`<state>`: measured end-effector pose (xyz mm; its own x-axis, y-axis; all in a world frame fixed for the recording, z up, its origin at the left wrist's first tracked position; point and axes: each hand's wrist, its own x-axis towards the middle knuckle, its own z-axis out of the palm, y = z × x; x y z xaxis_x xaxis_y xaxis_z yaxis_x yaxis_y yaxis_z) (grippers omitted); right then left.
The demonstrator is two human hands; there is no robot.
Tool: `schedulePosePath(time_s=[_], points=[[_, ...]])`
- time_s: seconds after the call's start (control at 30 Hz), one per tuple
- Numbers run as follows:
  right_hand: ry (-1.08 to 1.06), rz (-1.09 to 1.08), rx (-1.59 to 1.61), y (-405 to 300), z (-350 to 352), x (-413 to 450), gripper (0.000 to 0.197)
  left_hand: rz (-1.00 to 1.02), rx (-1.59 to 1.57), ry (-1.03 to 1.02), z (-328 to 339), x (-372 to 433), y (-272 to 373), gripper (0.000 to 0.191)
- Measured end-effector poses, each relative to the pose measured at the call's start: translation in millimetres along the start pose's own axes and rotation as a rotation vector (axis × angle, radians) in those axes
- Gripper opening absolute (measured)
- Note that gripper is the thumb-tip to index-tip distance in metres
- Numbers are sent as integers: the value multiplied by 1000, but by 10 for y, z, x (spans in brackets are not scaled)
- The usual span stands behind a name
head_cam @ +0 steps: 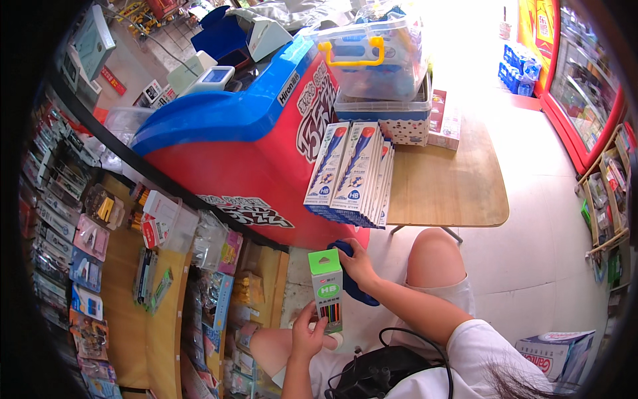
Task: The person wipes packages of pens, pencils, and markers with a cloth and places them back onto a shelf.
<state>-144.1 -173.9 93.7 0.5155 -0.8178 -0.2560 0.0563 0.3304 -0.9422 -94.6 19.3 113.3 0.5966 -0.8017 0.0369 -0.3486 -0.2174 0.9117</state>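
My left hand point(306, 334) grips the lower part of a white and green pencil box point(326, 294) marked HB, held upright over my lap. My right hand point(356, 262) is at the upper right of that box, with its fingers on a dark blue cloth point(356, 289) that hangs down behind the wrist. Beyond the hands, stacked white and blue pencil boxes point(344, 174) lie at the left edge of a wooden table point(448, 184).
Left are wooden shelves point(164, 339) with packaged stationery. A red and blue counter point(239, 139) stands ahead. Clear plastic bins point(379, 65) sit on the table. A red-framed cooler point(583, 85) and a small rack point(605, 194) stand right; a cardboard box point(558, 354) is lower right.
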Motion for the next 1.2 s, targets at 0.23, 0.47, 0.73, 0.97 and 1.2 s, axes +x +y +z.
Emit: schedulePosePath(time_s=[0.23, 0.47, 0.73, 0.97, 1.2], points=[[-326, -328, -133, -74, -208, 115, 21, 46, 49, 69, -86, 38, -173, 40], [-469, -103, 23, -379, -364, -27, 19, 83, 146, 65, -238, -33, -384, 40], [-366, 144, 316, -372, -348, -54, 30, -27, 269, 5, -204, -28, -416, 44], [-203, 231, 372, 21, -153, -80, 34, 155, 138, -78, 23, 82, 409, 47], [-229, 229, -315, 677, 59, 116, 44, 415, -34, -400, 973, 671, 1033, 45]])
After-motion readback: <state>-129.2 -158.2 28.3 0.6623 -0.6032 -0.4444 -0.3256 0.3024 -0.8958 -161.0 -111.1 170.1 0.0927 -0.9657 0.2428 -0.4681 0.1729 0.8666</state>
